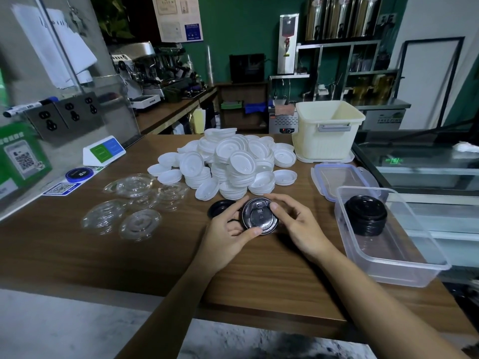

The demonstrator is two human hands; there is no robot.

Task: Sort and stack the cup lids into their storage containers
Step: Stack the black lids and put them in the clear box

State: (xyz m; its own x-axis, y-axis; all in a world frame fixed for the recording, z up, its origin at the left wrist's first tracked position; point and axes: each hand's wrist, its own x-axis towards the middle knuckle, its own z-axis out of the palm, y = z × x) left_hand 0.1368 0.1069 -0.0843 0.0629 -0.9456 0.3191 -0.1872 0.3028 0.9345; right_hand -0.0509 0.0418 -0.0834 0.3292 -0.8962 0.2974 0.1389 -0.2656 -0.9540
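Both hands, left hand (pixel 229 225) and right hand (pixel 298 224), grip a black lid (pixel 260 215) over the counter (pixel 77 252). I'd say early days: one black stack (pixel 366 215) in the clear container (pixel 404 265), white pile (pixel 228 164) and clear lids (pixel 134 200) untouched.

This is a café or drinks shop, and I am working at its front desk (pixel 129 255). An espresso machine (pixel 153 66) sits on the back counter to my left, and tall steel urns (pixel 339 16) line a shelf by the green wall. QR payment signs (pixel 22 159) stand at the desk's edge beside a heap of white cup lids (pixel 233 164). A glass display case (pixel 414 161) is on my right.
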